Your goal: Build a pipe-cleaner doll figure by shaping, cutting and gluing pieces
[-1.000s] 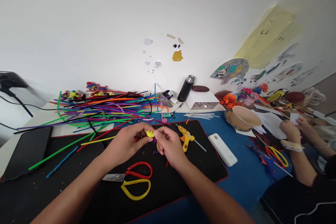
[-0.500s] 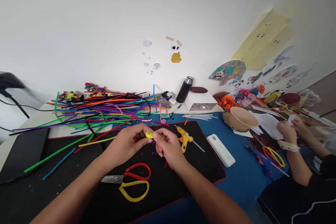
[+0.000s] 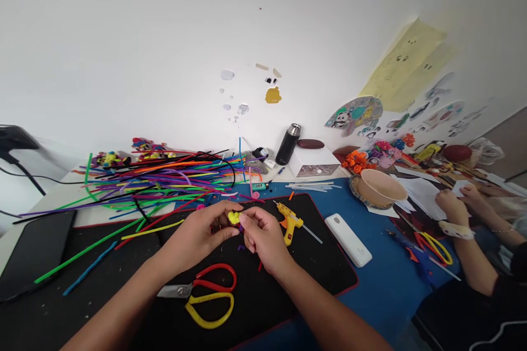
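A small fuzzy yellow piece (image 3: 234, 218), which looks like bent pipe cleaner, is held between my two hands above the black mat. The thumb and fingers of my right hand (image 3: 265, 237) pinch its right side. Around its left side curl the fingers of my left hand (image 3: 206, 226), with the thumb below. A bit of purple shows just under it, partly hidden by my fingers. Scissors (image 3: 209, 292) with one red and one yellow handle lie on the mat (image 3: 255, 307) nearer to me. Just beyond my right hand is a yellow glue gun (image 3: 291, 223).
Pipe cleaners (image 3: 164, 175) in many colours pile up at the back left. A black bottle (image 3: 287, 145) and a white box (image 3: 315, 162) stand by the wall. To the right are a white power bank (image 3: 348, 239), a bowl (image 3: 382, 189) and another person's hands (image 3: 453, 205).
The yellow piece has turned and shows more of its face, and my left thumb has dropped away from it. The whole view has shifted slightly.
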